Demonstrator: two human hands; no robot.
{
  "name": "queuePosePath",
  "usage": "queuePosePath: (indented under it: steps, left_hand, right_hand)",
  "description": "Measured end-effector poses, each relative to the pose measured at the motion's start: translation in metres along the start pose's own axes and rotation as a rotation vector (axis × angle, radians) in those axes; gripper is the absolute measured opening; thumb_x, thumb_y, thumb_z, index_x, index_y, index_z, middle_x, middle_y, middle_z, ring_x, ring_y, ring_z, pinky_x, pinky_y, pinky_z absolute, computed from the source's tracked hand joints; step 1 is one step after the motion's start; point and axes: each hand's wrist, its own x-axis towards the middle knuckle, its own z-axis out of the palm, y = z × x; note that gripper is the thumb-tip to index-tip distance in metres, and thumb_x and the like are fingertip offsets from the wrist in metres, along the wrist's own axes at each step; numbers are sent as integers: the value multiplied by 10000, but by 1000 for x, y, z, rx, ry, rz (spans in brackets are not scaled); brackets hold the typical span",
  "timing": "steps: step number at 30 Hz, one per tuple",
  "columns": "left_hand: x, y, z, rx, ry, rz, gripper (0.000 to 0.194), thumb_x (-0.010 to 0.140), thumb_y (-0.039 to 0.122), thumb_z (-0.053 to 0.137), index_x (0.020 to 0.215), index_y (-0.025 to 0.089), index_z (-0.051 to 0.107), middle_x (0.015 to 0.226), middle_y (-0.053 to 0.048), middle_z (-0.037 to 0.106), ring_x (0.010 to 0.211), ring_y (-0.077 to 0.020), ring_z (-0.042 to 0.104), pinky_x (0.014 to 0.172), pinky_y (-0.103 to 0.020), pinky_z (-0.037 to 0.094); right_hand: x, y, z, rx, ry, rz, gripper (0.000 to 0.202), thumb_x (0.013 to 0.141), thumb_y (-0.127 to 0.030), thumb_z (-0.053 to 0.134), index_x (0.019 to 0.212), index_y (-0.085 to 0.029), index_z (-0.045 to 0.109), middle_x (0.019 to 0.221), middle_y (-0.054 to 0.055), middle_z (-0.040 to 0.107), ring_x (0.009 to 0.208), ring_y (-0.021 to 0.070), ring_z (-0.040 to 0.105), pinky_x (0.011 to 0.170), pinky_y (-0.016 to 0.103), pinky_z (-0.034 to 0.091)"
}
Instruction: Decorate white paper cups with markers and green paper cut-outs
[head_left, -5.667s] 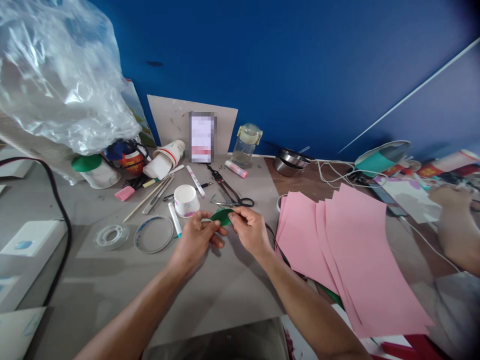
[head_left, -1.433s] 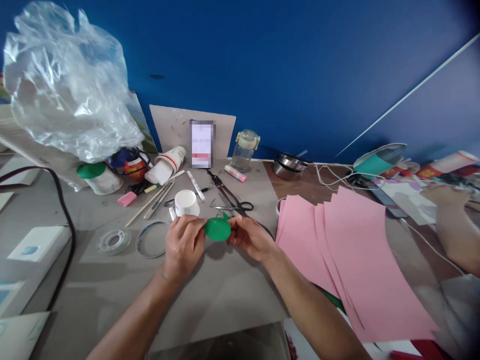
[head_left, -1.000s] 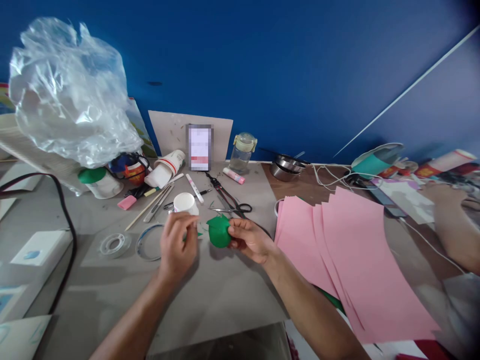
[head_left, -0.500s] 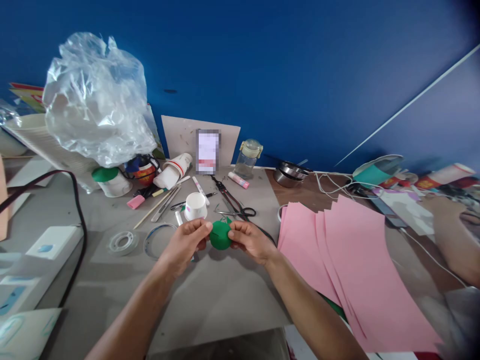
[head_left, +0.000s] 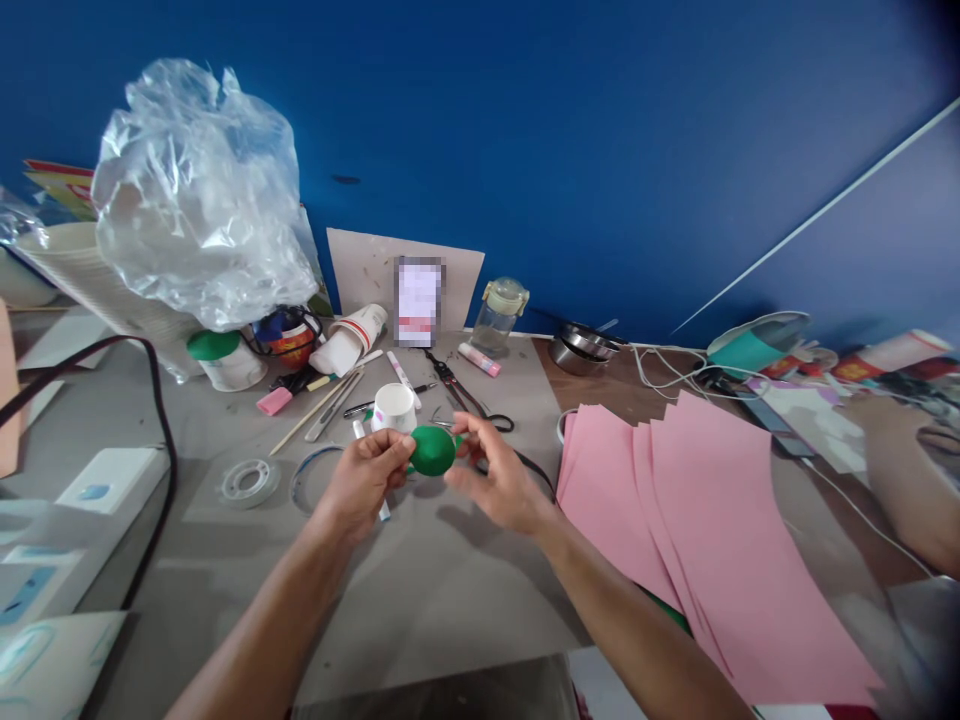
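Observation:
A small round green paper disc (head_left: 433,451) is pinched at its left edge between the thumb and fingers of my left hand (head_left: 367,475). My right hand (head_left: 499,475) is beside the disc's right edge, thumb and fingers apart; a bit of green shows near its fingertips. Just behind the disc stands a white paper cup (head_left: 394,408) with pinkish marks. Scissors (head_left: 491,422) with black handles lie behind my right hand. A roll of clear tape (head_left: 249,482) and a ring-shaped band (head_left: 304,480) lie left of my left hand.
Pink paper sheets (head_left: 712,510) lie in a stack at the right. Behind are a glass jar (head_left: 496,318), a phone (head_left: 418,302) against a board, and metal bowls (head_left: 583,346). A plastic bag (head_left: 199,190) and a green-topped cup (head_left: 227,362) stand left. Another person's arm (head_left: 900,470) is far right.
My right hand has let go of the disc's right edge and its fingers have spread. The disc, still in my left hand, has risen slightly and tilted.

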Motion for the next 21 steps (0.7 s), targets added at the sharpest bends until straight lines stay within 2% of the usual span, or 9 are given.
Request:
queuePosePath:
  steps: [2, 4, 8, 11, 13, 16, 21]
  left_hand:
    - [-1, 2, 0, -37, 4, -9, 440, 507, 460, 846, 585, 139, 555, 460, 67, 448, 407, -25, 322, 429, -172, 232]
    - [-2, 4, 0, -73, 3, -25, 443, 493, 449, 856, 583, 139, 552, 446, 77, 433, 394, -20, 312, 421, -170, 232]
    - [-3, 7, -2, -118, 12, -42, 422, 501, 420, 857, 585, 143, 551, 430, 83, 424, 379, -20, 319, 419, -171, 270]
    - [-1, 7, -7, -144, 38, -38, 397, 532, 402, 854, 605, 143, 561, 451, 75, 462, 383, -22, 349, 445, -174, 334]
    - [1, 6, -11, -177, 39, -30, 381, 552, 380, 857, 615, 141, 566, 466, 73, 479, 387, -15, 351, 459, -170, 351]
    - [3, 5, -15, -203, 22, -9, 360, 576, 354, 855, 616, 135, 573, 472, 71, 482, 387, -4, 325, 438, -157, 304]
    - [2, 10, -15, -128, 73, 76, 369, 629, 414, 818, 594, 133, 583, 471, 64, 464, 398, -12, 307, 428, -171, 271]
  right_hand:
    - [0, -8, 3, -218, 3, -155, 758, 704, -347, 784, 1372, -236, 444, 1330, 144, 489, 1059, 258, 551, 932, 436, 458]
    - [3, -14, 6, -333, -35, -243, 785, 719, -311, 777, 1411, -240, 413, 1382, 154, 454, 1150, 292, 521, 989, 470, 434]
    - [9, -16, 10, -342, -83, -290, 695, 761, -266, 740, 1392, -250, 450, 1339, 139, 507, 1182, 294, 515, 994, 462, 441]
    - [14, -11, 11, -199, -72, -192, 542, 780, -276, 716, 1293, -233, 547, 1204, 113, 601, 1024, 245, 580, 898, 409, 483]
    - [18, -7, 12, 3, -66, -36, 421, 803, -294, 674, 1209, -220, 591, 1046, 74, 654, 860, 186, 598, 781, 346, 501]
    - [26, -7, 14, 331, -47, 171, 328, 770, -288, 672, 1082, -197, 625, 818, 6, 643, 638, 105, 535, 604, 248, 452]
    - [43, -14, 18, 572, -20, 248, 315, 663, -267, 757, 951, -186, 657, 666, -47, 580, 532, 67, 477, 505, 206, 367]
